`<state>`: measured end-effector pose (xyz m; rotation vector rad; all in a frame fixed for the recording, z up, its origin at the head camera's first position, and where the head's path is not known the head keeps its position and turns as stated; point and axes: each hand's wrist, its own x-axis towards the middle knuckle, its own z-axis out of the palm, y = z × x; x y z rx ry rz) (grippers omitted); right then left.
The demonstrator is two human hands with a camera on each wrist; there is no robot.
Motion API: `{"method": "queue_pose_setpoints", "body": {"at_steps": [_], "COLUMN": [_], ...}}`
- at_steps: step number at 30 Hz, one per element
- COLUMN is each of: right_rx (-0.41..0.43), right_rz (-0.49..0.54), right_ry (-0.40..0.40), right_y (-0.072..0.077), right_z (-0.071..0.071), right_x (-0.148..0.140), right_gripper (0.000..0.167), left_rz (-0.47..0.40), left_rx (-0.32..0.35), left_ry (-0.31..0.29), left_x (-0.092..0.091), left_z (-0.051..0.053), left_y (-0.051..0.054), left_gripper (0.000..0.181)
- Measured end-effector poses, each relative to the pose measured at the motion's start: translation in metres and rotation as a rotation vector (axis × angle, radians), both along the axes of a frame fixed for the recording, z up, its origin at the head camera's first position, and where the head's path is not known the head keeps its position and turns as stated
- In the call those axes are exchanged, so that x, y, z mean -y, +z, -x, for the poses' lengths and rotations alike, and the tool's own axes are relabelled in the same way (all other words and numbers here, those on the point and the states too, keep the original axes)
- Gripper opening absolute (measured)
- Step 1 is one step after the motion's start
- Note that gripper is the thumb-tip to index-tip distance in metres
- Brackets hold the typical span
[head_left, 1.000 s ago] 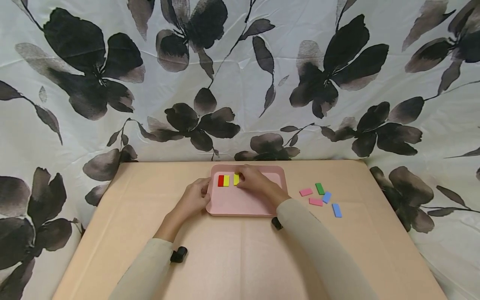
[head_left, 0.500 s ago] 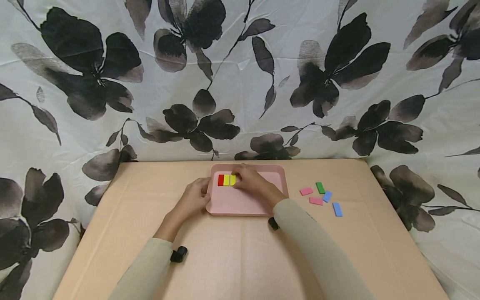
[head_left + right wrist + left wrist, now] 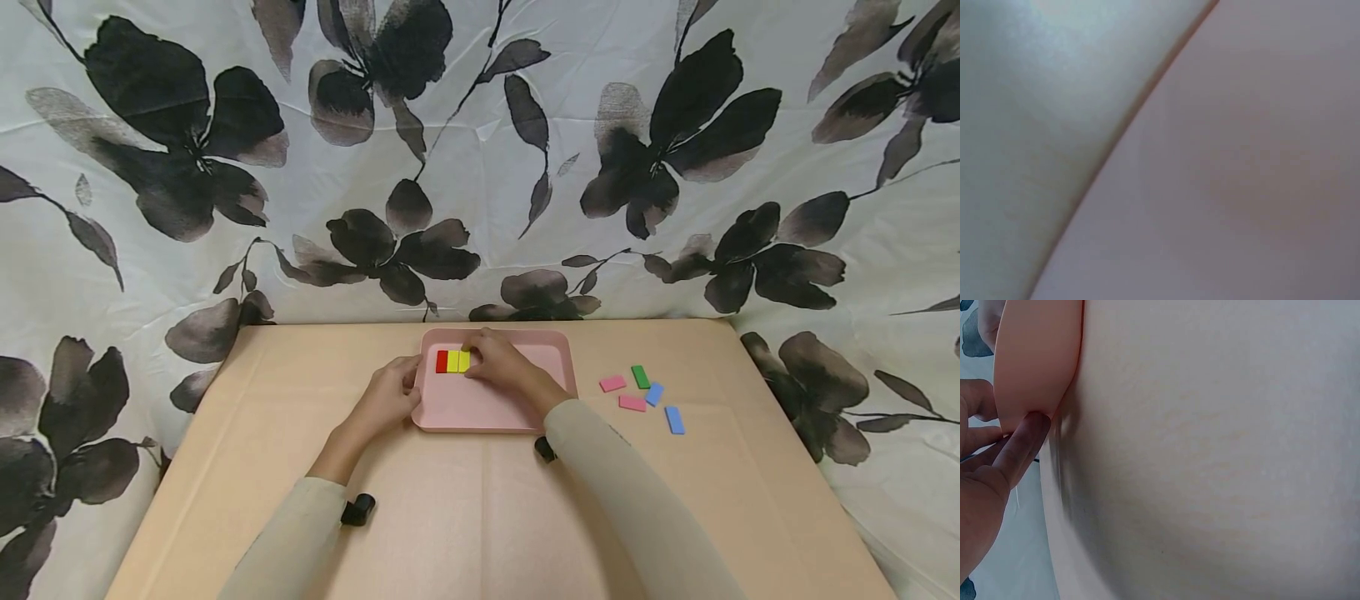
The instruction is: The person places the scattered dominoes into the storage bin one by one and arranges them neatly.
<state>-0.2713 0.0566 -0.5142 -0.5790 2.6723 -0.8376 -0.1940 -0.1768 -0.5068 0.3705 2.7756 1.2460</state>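
A pink tray lies on the table. In its upper left a red tile, a yellow tile and a second yellow tile form a row, side by side. My right hand pinches that second yellow tile at the row's right end, partly covering it. At the tray's left side my left hand grips the rim; the left wrist view has its thumb and fingers on the tray's edge. The right wrist view holds only the tray floor and table, no fingers.
Right of the tray lie loose tiles: a green tile, two pink tiles and two blue tiles. A floral cloth hangs behind the table. Each wrist carries a small black camera.
My right hand has slid the second yellow tile leftward, from a gap away until it sits against the first yellow tile. My left hand stays on the tray rim.
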Motion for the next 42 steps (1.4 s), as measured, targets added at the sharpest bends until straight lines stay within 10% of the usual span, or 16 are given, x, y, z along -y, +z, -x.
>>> {"method": "queue_pose_setpoints", "body": {"at_steps": [30,42], "right_rx": [-0.013,0.041], "right_rz": [-0.007,0.041], "right_ry": [-0.023,-0.083], "right_y": [0.001,0.024], "right_z": [-0.021,-0.038], "right_x": [0.003,-0.012], "right_gripper": [0.050,0.055], "left_rz": [0.014,0.022], "left_rx": [0.016,0.001], "left_ry": [-0.031,-0.048], "left_x": [0.008,0.011], "left_z": [-0.008,-0.011], "left_y": [0.002,0.003], "left_gripper": [0.059,0.060]}}
